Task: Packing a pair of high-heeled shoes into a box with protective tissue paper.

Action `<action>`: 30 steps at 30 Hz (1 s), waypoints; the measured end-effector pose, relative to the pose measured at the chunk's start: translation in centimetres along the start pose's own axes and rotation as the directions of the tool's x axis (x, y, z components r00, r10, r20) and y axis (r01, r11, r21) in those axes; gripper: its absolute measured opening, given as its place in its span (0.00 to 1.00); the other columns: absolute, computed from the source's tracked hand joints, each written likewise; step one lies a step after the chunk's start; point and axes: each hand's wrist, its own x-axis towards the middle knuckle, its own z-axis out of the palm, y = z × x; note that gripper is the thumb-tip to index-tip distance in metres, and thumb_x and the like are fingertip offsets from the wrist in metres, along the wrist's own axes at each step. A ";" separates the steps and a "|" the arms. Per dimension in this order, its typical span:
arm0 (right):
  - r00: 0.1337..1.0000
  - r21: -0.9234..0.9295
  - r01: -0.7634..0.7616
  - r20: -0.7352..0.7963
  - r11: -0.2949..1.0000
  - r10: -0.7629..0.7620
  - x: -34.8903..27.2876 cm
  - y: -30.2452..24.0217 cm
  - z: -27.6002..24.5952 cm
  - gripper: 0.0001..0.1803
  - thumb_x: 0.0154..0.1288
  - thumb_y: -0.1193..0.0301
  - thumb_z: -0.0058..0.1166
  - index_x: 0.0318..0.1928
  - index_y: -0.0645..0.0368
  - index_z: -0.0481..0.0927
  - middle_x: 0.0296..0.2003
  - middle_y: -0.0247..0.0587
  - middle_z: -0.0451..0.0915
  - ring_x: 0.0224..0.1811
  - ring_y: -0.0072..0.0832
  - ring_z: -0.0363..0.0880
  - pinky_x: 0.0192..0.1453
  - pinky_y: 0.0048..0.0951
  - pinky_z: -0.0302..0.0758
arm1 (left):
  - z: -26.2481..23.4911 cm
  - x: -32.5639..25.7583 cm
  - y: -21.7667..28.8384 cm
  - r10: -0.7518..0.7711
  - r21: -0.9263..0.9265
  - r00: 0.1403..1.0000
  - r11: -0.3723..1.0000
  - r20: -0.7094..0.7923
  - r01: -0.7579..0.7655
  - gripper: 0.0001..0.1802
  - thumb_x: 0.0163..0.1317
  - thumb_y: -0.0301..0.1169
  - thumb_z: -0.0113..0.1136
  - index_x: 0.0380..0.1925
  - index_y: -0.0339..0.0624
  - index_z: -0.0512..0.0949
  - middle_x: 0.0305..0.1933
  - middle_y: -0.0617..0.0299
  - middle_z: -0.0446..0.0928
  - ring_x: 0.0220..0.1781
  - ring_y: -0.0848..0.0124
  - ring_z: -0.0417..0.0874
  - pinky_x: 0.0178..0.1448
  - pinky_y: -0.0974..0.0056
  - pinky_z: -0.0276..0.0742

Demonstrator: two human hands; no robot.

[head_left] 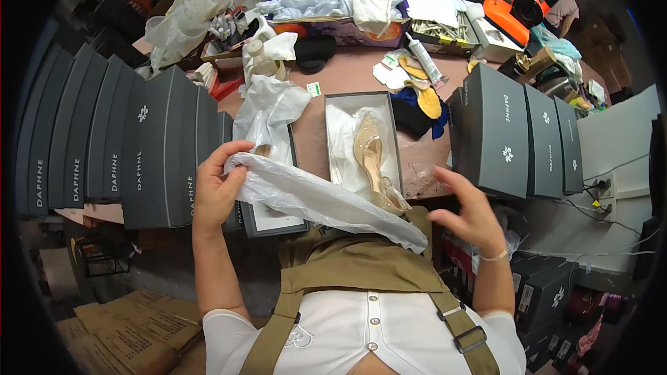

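Note:
A long crumpled strip of white tissue paper point(319, 191) stretches across my front, its left end pinched between the thumb and fingers of my left hand point(221, 182). My right hand point(467, 210) hovers apart from the strip's other end, fingers spread and holding nothing. Beyond the strip stands an open grey shoe box point(397, 140) lined with white paper. A pointed beige shoe point(368, 140) with sparkling dots lies in it, its heel end toward me. Left of that box, more white tissue point(272, 107) lies over a dark box lid or tray point(295, 226), partly hidden by my hand and the strip.
Dark grey shoe boxes point(156, 146) stand in a row at the left, and more boxes point(493, 132) at the right. A purple carton point(333, 31) heaped with tissue is at the back. A white tube point(424, 59) and yellow pads point(425, 97) lie nearby. Flattened cardboard point(132, 326) rests below left.

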 end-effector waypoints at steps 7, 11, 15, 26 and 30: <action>0.947 0.228 -0.118 0.318 0.966 0.041 6.3 1.9 6.9 0.15 0.62 0.74 0.50 0.49 0.65 0.76 0.32 0.45 0.81 0.36 0.29 0.81 0.45 0.30 0.76 | 2.4 1.5 2.5 0.234 -0.179 0.967 0.952 -0.102 -0.250 0.16 0.61 0.19 0.54 0.49 0.33 0.76 0.45 0.62 0.77 0.44 0.77 0.75 0.50 0.71 0.71; 0.970 0.282 -0.235 0.008 0.930 0.242 3.0 5.4 2.3 0.10 0.62 0.77 0.48 0.42 0.66 0.78 0.26 0.32 0.78 0.29 0.17 0.73 0.35 0.24 0.72 | 1.9 -3.7 -5.4 -0.109 -0.243 0.936 0.950 0.336 0.198 0.06 0.62 0.26 0.57 0.29 0.33 0.79 0.36 0.59 0.80 0.38 0.72 0.78 0.48 0.66 0.74; 0.905 0.440 -0.360 -0.048 0.823 0.422 -1.5 7.7 2.9 0.11 0.66 0.72 0.52 0.44 0.68 0.79 0.34 0.27 0.79 0.35 0.16 0.71 0.41 0.21 0.70 | -1.9 -17.5 -18.1 -0.766 -0.157 0.484 0.464 0.423 0.872 0.15 0.68 0.35 0.53 0.34 0.33 0.80 0.33 0.57 0.81 0.33 0.72 0.81 0.40 0.69 0.78; 0.946 0.597 -0.221 -0.063 0.771 0.319 6.6 5.0 2.5 0.09 0.68 0.72 0.53 0.42 0.66 0.80 0.34 0.31 0.80 0.37 0.17 0.75 0.42 0.21 0.72 | 10.3 -35.5 -31.4 -0.980 -0.345 0.199 0.186 0.002 0.920 0.19 0.71 0.39 0.48 0.38 0.33 0.79 0.32 0.60 0.81 0.32 0.75 0.80 0.38 0.70 0.76; 0.932 0.645 -0.275 -0.003 0.713 0.362 9.8 6.4 3.1 0.10 0.68 0.71 0.53 0.44 0.66 0.80 0.36 0.30 0.81 0.38 0.17 0.75 0.43 0.22 0.72 | 10.2 -33.3 -29.8 -0.982 -0.310 0.186 0.181 -0.011 0.934 0.18 0.71 0.39 0.48 0.38 0.33 0.78 0.32 0.60 0.81 0.32 0.76 0.80 0.37 0.70 0.76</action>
